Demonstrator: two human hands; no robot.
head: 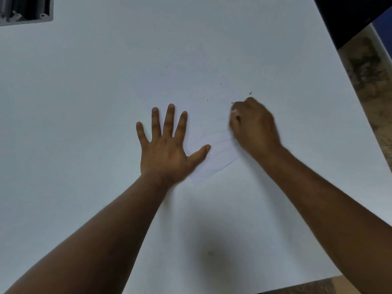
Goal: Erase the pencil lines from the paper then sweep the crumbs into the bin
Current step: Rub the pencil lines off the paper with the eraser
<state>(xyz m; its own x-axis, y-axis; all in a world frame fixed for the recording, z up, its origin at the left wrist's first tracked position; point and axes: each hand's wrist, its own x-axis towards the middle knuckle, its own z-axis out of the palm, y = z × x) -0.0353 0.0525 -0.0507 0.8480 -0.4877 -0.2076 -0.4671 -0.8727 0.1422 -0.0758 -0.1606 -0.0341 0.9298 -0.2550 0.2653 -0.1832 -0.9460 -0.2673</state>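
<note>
From the head camera I saw a smooth, matte white table (84, 102) filling nearly the whole view. My left hand (165, 149) lay flat with fingers straight and spread wide, pressing the near left part of a thin white paper (216, 153). The sheet sat at an angle near the table's middle; only its near corner edge stood out, and its far edges melted into the tabletop. Faint pencil lines (220, 143) were barely readable. My right hand (254, 128) was motion-blurred, fingers curled around a small pale eraser (234, 112), mostly hidden. Dark eraser crumbs (250, 93) dotted the surface beyond it. A grey ribbed object (25, 11) was cut off at the far left corner.
</note>
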